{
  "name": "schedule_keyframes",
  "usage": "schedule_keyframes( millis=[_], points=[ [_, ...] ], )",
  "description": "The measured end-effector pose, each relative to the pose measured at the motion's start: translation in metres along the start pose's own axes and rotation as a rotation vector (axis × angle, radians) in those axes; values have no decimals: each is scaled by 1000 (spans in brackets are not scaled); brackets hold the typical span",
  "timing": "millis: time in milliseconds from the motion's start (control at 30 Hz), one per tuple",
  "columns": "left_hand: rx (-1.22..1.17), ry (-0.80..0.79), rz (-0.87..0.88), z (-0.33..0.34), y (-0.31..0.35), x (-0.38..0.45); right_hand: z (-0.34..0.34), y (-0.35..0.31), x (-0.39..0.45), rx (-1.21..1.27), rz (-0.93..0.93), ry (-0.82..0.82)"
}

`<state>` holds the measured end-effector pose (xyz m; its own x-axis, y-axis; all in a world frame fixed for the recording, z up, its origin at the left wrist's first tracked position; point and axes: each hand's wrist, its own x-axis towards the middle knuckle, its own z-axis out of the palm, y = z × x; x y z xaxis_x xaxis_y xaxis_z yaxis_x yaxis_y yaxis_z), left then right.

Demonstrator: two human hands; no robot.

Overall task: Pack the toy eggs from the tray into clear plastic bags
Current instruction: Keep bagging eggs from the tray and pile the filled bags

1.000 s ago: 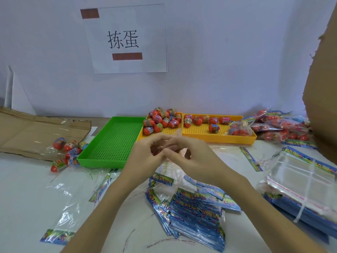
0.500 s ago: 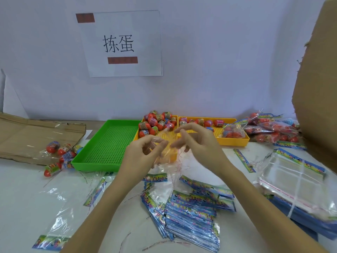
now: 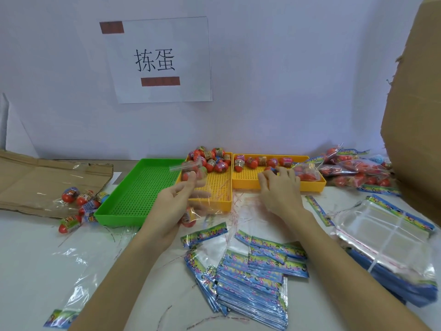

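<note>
My left hand (image 3: 175, 203) pinches a clear plastic bag (image 3: 194, 174) that stands upright in front of the left yellow tray (image 3: 216, 191). Through the bag I see the pile of red toy eggs (image 3: 212, 160) at that tray's back. My right hand (image 3: 280, 187) reaches into the right yellow tray (image 3: 248, 181), its fingertips curled round a toy egg (image 3: 273, 168). A row of several eggs (image 3: 250, 162) lies along that tray's back wall.
A green tray (image 3: 143, 187) sits left of the yellow ones. Filled bags (image 3: 353, 168) pile at the right, one (image 3: 306, 173) in the right tray. Flat bags with blue headers (image 3: 250, 278) lie near me. A clear bag stack (image 3: 386, 237), a cardboard box (image 3: 417, 115) and bagged eggs (image 3: 81, 201) flank them.
My hands have parted. The left hand keeps the bag and lifts it toward the left yellow tray. The right hand has let go and moved right into the right yellow tray onto an egg.
</note>
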<state>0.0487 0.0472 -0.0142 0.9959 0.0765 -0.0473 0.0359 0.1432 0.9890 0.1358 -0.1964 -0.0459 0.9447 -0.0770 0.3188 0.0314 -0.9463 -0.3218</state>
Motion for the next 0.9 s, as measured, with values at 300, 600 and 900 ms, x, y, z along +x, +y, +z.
schedule_keyframes(
  millis=[300, 600, 900],
  points=[
    [99, -169, 24, 0, -6, 1, -25, -20, -22, 525, -211, 279],
    [312, -183, 178, 4, -12, 0, -63, -60, -58, 1012, -426, 204],
    [365, -272, 318, 5, -14, 2, -54, -59, -62, 463, -636, 114]
  ],
)
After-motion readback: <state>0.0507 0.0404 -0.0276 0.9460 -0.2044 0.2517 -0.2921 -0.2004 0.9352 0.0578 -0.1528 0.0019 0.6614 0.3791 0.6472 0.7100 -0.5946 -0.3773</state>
